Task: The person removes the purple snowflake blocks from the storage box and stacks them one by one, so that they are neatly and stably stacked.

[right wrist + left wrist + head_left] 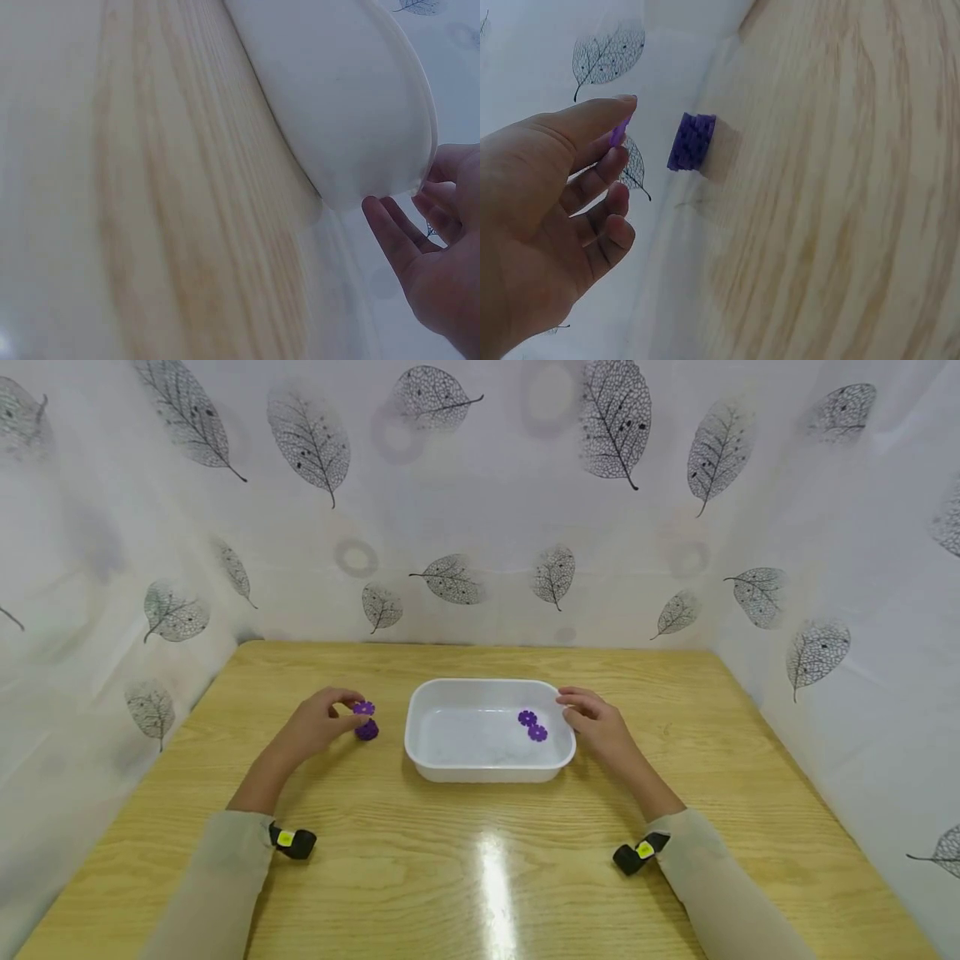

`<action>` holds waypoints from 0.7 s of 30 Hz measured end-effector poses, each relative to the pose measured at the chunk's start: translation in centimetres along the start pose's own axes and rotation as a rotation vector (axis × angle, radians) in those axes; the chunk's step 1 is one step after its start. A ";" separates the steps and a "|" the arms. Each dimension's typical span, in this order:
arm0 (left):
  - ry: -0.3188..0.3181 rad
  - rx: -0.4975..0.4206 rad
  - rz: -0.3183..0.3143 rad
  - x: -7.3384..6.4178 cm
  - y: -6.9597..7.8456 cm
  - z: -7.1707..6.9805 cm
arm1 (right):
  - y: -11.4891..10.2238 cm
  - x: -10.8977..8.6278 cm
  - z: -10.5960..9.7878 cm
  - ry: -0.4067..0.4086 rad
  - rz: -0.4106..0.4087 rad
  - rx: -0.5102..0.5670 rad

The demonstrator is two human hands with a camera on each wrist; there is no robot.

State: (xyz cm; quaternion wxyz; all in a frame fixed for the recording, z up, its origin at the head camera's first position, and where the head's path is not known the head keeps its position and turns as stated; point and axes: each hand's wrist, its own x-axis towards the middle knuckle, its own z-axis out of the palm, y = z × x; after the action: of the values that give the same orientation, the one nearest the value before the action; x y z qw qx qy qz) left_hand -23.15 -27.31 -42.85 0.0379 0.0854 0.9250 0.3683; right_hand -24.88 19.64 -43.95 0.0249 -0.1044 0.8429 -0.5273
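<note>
My left hand (318, 724) pinches a purple flower-shaped disc (363, 707) between thumb and fingertips, seen nearly edge-on in the left wrist view. Just below it, a short stack of darker purple flower discs (367, 731) stands on the table, apart from the hand in the left wrist view (691, 142). To the right is a white rectangular tray (480, 772) with rounded corners. Two purple flower discs (532, 727) lie inside, near its right end. At that end my right hand (600, 727) holds the tray's rim, with fingertips against the outer wall in the right wrist view.
The wooden table (405, 860) reaches back to a white curtain (495, 518) printed with grey leaves, which also hangs along both sides. A bright light reflection shows on the tabletop in front of the tray. A black strapped device (294, 842) sits at each wrist.
</note>
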 end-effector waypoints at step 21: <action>-0.115 0.014 -0.033 0.1 -1.5 0.6 | 0.0 0.2 0.2 0.019 0.013 0.014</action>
State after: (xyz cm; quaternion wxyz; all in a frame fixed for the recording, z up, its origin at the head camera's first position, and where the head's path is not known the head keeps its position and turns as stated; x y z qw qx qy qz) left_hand -23.38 -27.94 -44.28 0.0965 0.0912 0.9252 0.3556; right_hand -25.07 19.45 -44.00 0.0210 -0.0939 0.8401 -0.5339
